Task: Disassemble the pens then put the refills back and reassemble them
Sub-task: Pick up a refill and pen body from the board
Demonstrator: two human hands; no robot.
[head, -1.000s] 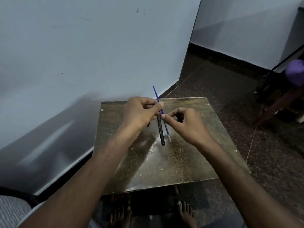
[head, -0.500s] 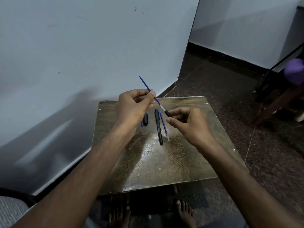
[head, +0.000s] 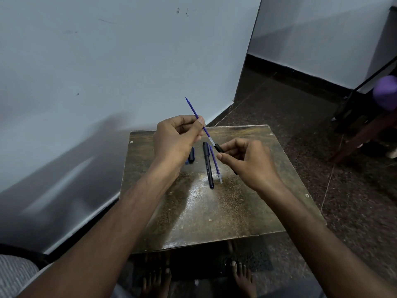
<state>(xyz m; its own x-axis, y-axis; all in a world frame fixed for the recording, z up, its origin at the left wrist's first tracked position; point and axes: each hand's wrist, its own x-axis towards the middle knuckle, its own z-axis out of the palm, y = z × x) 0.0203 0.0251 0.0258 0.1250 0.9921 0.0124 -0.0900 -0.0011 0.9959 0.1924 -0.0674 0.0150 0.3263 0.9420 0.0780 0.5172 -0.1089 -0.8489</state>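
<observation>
My left hand point(head: 176, 138) pinches a thin blue refill point(head: 194, 111) that slants up to the left. The refill's lower end sits at the mouth of a black pen barrel point(head: 219, 148), which my right hand point(head: 247, 160) holds; most of that barrel is hidden by the fingers. On the small table point(head: 214, 211) between my hands lie a whole black pen point(head: 208, 165) and, right beside it, a second blue refill point(head: 216, 166). A small dark cap piece point(head: 191, 155) lies partly behind my left wrist.
The table stands against a pale wall point(head: 107, 72) on the left. Dark speckled floor point(head: 290, 104) surrounds it. A chair leg and a purple object point(head: 385, 93) are at far right. My bare feet point(head: 240, 276) show below the table's near edge.
My left hand has drawn the blue refill out of the black barrel, up and to the left. My hands have parted, uncovering the pen and refill on the table.
</observation>
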